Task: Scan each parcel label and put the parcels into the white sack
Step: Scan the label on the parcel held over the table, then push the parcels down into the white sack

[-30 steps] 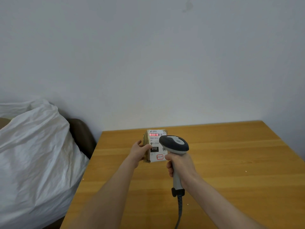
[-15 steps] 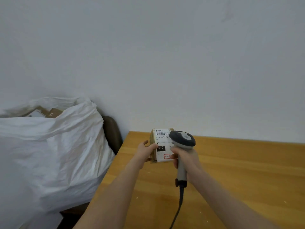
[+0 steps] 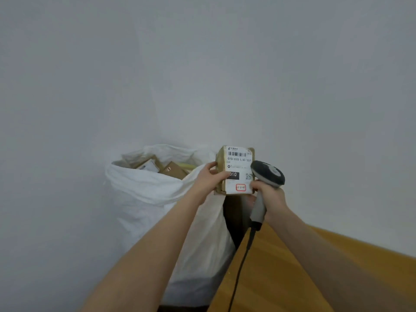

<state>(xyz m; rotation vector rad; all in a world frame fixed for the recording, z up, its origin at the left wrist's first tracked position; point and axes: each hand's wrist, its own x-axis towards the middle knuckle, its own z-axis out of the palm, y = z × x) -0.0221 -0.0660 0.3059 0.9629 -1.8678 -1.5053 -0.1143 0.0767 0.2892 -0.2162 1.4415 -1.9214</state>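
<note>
A small brown parcel with a white printed label faces me, held up in the air beside the rim of the white sack. My left hand grips the parcel's left side, thumb across the label. My right hand grips the handle of a grey barcode scanner, whose head sits just right of the parcel. The sack stands open at the left, with several brown parcels lying inside near its top.
A wooden table fills the lower right corner. The scanner's black cable hangs down over the table edge. A dark chair back shows between sack and table. A plain white wall is behind everything.
The view has swung left, bringing the sack to the centre. Both hands have carried the parcel and scanner off the table toward the sack's opening. The red scan light is gone.
</note>
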